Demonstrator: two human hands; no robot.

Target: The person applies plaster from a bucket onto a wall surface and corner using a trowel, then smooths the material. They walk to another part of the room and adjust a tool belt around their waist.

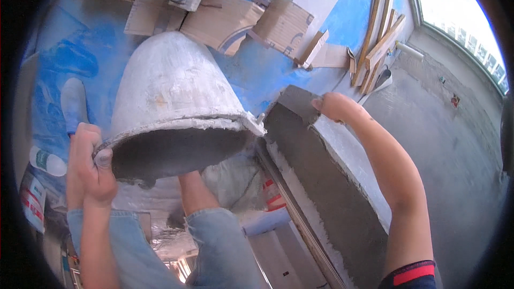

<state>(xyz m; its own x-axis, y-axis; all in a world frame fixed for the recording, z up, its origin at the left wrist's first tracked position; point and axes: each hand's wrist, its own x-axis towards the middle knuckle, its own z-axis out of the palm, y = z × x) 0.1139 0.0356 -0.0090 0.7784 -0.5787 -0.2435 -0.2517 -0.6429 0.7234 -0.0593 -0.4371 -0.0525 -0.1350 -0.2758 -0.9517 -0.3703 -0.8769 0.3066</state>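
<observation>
My left hand [97, 167] is closed round the rim of a large white bucket [174, 77], thumb on the edge. The bucket is tipped with its mouth toward me, its outside smeared with dried plaster and its inside dark grey. At the right, my right hand [341, 108] is closed on the edge of a flat grey plate-like piece [299, 103]. That piece stands at the far end of a long ledge coated with wet grey mortar [332, 192]. Whether it is a trowel blade is unclear. The bucket's lip comes close to it.
Flattened cardboard [222, 18] lies over the blue floor covering [69, 56] at the far side. Wooden strips [377, 37] are piled near the window [466, 10]. A white shoe [47, 161] and a red-and-white package [33, 203] are at the left; my jeans-clad legs [217, 235] are below.
</observation>
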